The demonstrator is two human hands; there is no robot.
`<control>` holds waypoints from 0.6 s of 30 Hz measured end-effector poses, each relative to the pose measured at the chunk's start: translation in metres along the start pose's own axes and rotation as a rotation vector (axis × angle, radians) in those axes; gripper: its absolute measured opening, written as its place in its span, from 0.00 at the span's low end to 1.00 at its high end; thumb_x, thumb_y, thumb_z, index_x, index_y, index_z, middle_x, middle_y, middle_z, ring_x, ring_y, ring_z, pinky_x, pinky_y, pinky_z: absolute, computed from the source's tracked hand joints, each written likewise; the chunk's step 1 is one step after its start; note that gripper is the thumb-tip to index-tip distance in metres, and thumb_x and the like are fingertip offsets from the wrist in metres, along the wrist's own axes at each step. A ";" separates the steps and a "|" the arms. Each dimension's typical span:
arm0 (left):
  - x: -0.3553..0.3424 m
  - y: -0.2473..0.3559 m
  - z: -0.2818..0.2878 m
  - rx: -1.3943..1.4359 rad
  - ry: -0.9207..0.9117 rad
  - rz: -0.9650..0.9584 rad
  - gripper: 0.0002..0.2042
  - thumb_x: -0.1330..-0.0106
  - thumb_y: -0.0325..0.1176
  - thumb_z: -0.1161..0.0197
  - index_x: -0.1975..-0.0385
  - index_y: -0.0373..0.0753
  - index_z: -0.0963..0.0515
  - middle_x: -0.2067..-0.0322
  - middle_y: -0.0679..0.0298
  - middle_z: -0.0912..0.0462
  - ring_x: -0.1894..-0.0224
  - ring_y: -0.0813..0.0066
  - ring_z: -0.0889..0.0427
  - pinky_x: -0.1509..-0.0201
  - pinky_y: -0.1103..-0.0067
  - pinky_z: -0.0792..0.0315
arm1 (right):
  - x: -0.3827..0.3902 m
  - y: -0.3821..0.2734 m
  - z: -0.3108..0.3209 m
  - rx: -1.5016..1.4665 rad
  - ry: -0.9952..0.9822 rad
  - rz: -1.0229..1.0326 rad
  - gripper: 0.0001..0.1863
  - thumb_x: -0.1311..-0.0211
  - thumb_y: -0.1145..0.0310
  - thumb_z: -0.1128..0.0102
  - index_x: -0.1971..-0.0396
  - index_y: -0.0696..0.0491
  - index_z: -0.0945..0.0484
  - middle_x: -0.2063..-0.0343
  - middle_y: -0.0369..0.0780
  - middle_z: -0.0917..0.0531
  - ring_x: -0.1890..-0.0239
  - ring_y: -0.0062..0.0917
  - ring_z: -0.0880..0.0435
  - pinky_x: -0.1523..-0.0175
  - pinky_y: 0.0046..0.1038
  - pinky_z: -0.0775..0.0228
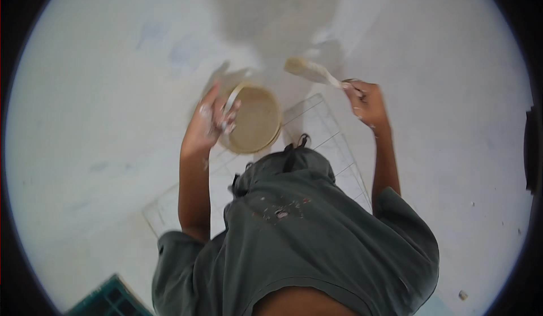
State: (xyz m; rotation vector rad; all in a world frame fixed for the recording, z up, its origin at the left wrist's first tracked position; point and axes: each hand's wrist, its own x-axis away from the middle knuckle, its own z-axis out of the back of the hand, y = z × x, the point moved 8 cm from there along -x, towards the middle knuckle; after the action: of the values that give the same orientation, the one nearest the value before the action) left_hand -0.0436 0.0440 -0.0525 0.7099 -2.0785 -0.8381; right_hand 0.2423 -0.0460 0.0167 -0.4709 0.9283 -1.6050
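My left hand (214,118), smeared with white, is closed at the left rim of a round cream bucket (260,112). Its curled fingers grip the pale handle there, while one finger points up. The bucket's inside is beige; how full it is I cannot make out. Off to the right, my right hand (369,104) is closed round the end of a paintbrush (317,72). The brush is coated in white and points left, its yellowish bristles facing the wall and apart from the bucket.
A pale, patchily painted wall (113,101) fills the far side, with shadows on it. Below me lies a light tiled floor area (319,123) with dark joints. A green plastic crate (110,299) stands at the lower left. Small debris (463,295) lies at the lower right.
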 end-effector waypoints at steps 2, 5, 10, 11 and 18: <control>0.004 0.020 0.014 -0.001 -0.026 0.046 0.26 0.39 0.56 0.54 0.57 0.37 0.31 0.74 0.64 0.26 0.83 0.85 0.36 0.81 0.87 0.40 | 0.015 -0.044 -0.020 0.226 -0.004 0.047 0.08 0.50 0.68 0.43 0.73 0.56 0.21 0.79 0.41 0.21 0.83 0.26 0.28 0.75 0.24 0.35; 0.019 0.018 -0.053 -0.029 -0.067 0.057 0.30 0.38 0.57 0.57 0.60 0.28 0.31 0.78 0.65 0.27 0.87 0.85 0.39 0.86 0.88 0.44 | 0.041 -0.082 0.014 0.360 -0.084 0.201 0.08 0.50 0.66 0.42 0.73 0.53 0.20 0.79 0.41 0.22 0.81 0.30 0.24 0.74 0.27 0.33; 0.033 0.021 -0.085 -0.211 -0.246 0.188 0.35 0.39 0.62 0.63 0.66 0.28 0.29 0.84 0.67 0.31 0.89 0.86 0.42 0.85 0.87 0.43 | 0.065 -0.131 -0.037 0.714 -0.171 0.327 0.07 0.55 0.65 0.40 0.79 0.52 0.21 0.80 0.39 0.24 0.79 0.32 0.22 0.75 0.31 0.32; 0.038 0.023 -0.087 -0.225 -0.280 0.207 0.35 0.39 0.62 0.63 0.66 0.28 0.29 0.84 0.67 0.31 0.89 0.86 0.42 0.85 0.87 0.43 | 0.063 -0.137 -0.054 0.789 -0.207 0.337 0.06 0.56 0.66 0.40 0.79 0.51 0.21 0.81 0.39 0.25 0.79 0.33 0.23 0.76 0.32 0.33; 0.064 0.041 -0.117 -0.307 -0.505 0.215 0.42 0.44 0.70 0.76 0.74 0.30 0.28 0.90 0.71 0.38 0.90 0.83 0.44 0.85 0.87 0.47 | 0.051 -0.137 -0.149 1.058 -0.716 0.444 0.07 0.59 0.69 0.43 0.76 0.51 0.20 0.72 0.39 0.20 0.68 0.27 0.19 0.67 0.27 0.29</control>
State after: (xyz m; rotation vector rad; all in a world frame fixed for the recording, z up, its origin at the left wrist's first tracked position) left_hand 0.0079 -0.0132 0.0637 0.1061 -2.3289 -1.2712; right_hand 0.0336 -0.0451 0.0233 -0.0433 -0.3746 -1.1575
